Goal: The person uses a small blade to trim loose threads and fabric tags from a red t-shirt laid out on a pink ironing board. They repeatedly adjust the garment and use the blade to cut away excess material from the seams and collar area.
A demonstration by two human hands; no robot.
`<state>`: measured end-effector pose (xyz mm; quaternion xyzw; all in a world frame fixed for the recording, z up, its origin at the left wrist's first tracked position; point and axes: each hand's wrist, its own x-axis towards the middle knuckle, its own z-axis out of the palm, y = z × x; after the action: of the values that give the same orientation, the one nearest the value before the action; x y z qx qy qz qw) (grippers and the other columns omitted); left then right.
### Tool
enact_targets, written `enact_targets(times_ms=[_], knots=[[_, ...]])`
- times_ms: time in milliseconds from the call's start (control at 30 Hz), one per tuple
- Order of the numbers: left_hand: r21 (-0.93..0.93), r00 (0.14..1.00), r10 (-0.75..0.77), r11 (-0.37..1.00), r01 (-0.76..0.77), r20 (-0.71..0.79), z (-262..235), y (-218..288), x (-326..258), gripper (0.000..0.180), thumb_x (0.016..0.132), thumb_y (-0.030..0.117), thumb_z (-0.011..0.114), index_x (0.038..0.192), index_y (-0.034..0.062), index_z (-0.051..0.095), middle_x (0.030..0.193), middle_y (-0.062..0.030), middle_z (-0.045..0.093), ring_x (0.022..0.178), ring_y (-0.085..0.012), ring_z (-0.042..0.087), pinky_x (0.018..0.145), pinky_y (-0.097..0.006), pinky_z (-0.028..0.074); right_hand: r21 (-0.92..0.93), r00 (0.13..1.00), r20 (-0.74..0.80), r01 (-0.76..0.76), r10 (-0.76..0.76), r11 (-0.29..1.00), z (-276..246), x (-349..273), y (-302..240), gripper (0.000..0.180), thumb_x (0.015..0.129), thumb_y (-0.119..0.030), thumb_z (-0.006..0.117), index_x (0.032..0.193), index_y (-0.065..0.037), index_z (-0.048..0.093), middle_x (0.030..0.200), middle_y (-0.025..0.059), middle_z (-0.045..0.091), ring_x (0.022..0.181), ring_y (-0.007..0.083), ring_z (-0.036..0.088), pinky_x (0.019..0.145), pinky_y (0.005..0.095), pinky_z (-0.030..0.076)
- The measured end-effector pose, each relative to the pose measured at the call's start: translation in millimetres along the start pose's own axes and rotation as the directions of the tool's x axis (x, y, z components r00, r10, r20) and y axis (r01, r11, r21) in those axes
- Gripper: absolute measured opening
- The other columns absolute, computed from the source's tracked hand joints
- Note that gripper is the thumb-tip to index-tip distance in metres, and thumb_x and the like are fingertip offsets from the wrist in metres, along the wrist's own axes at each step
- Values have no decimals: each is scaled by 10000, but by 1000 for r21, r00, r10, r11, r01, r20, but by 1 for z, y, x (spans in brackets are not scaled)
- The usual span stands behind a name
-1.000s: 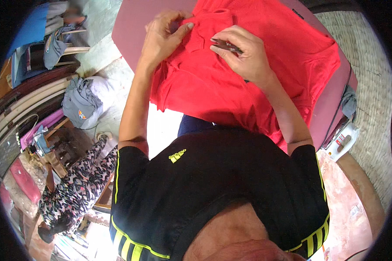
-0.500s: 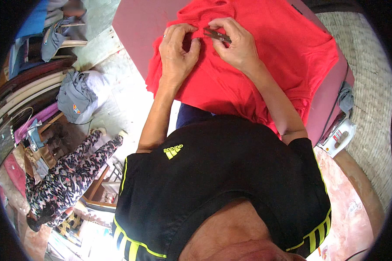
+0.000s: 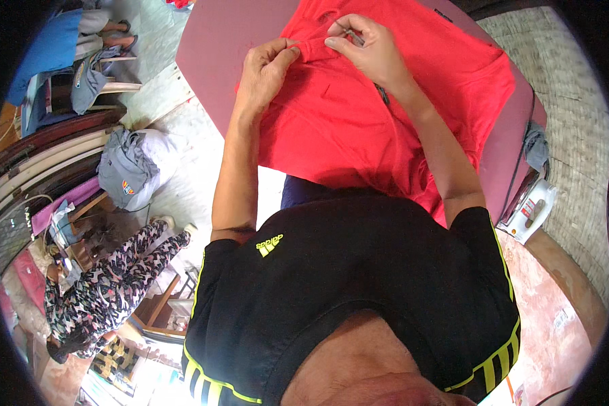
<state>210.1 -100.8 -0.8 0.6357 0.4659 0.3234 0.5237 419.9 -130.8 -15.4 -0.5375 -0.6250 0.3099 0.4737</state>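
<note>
A red garment [image 3: 345, 122] is spread over the table in front of me. My left hand [image 3: 267, 71] is closed in a pinch on a folded edge of it. Right of that, my right hand [image 3: 375, 57] has thumb and forefinger together at the same folded strip, with the cloth between the two hands. A dark, narrow end of what look like thread snips [image 3: 384, 95] shows beside my right palm. Whether the snips are tucked in that hand or lie on the cloth, I cannot tell.
The dull pink table [image 3: 216, 47] reaches past the cloth. A white iron [image 3: 536, 211] stands by its right edge, next to a grey cloth [image 3: 536, 147]. At the left are a person in patterned clothes [image 3: 108, 284], a grey garment [image 3: 125, 169] and a seated person's blue clothing [image 3: 44, 51].
My right hand has turned and risen, and the snips have shifted from its fingertips to beside its palm. The garment's edge is now drawn up in a strip between my hands.
</note>
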Motion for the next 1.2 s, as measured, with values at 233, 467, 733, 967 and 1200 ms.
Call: enact_targets(times_ms=[233, 467, 733, 967, 1200], knots=[[-36, 998, 59, 998, -59, -10, -5, 3, 1, 199, 881, 152, 620, 881, -29, 701, 636, 53, 474, 642, -61, 442, 581, -257, 374, -208, 968, -161, 157, -193, 965, 26, -18, -31, 200, 814, -118, 761, 978, -27, 691, 853, 100, 665, 711, 200, 645, 645, 312, 516], [138, 938, 332, 938, -318, -102, 5, -6, -7, 114, 818, 58, 697, 912, -4, 711, 764, -83, 662, 721, -183, 602, 668, -307, 463, -135, 992, -126, 12, -30, 991, 35, -13, -31, 194, 827, -195, 732, 927, -37, 680, 807, 128, 652, 713, 289, 654, 637, 395, 503], [173, 914, 356, 930, -325, -193, 17, -18, -7, 112, 759, 61, 759, 856, 19, 720, 808, -114, 711, 748, -262, 640, 735, -363, 483, 145, 983, -180, -20, 46, 989, 39, -21, -7, 186, 906, -171, 674, 978, -4, 641, 785, 148, 664, 692, 230, 661, 633, 351, 508], [206, 917, 349, 928, -311, -191, 20, -16, -10, 113, 776, 68, 755, 869, 10, 724, 811, -132, 713, 737, -239, 646, 726, -351, 489, 106, 994, -96, -50, 60, 993, 19, -36, -12, 203, 954, -190, 636, 1038, -11, 594, 861, 119, 688, 768, 210, 682, 686, 343, 533], [-69, 980, 140, 986, -150, -141, 18, -10, -6, 146, 866, 98, 715, 933, -31, 713, 771, -34, 683, 730, -92, 578, 671, -253, 467, -86, 993, -105, 37, -45, 996, 17, -46, -20, 243, 940, -174, 644, 1114, -41, 542, 918, 142, 699, 851, 289, 707, 726, 394, 549]])
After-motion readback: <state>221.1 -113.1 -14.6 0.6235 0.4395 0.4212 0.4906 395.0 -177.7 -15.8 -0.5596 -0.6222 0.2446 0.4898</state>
